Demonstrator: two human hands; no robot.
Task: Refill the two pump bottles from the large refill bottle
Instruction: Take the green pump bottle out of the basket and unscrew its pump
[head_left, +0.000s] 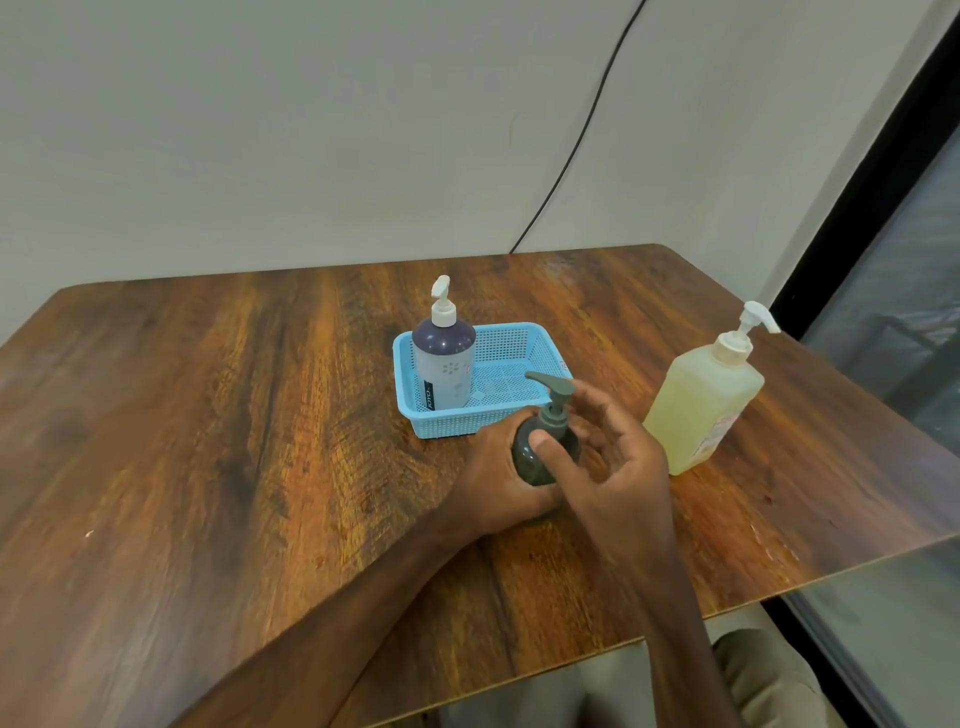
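A small dark grey pump bottle (540, 457) stands upright on the wooden table (234, 441), just in front of the blue basket (514, 358). My left hand (498, 478) wraps around its body from the left. My right hand (608, 462) rests at its neck, thumb on the shoulder and fingers spread behind the grey pump. A second pump bottle (444, 364), purple and white with a white pump, stands in the left end of the basket. The large refill bottle (706, 400), pale yellow with a white pump, stands to the right, untouched.
A black cable (582, 140) runs down the wall behind the table. A dark-framed glass panel (893, 249) borders the table's right side. The table's near right edge (727, 608) lies close to my knees.
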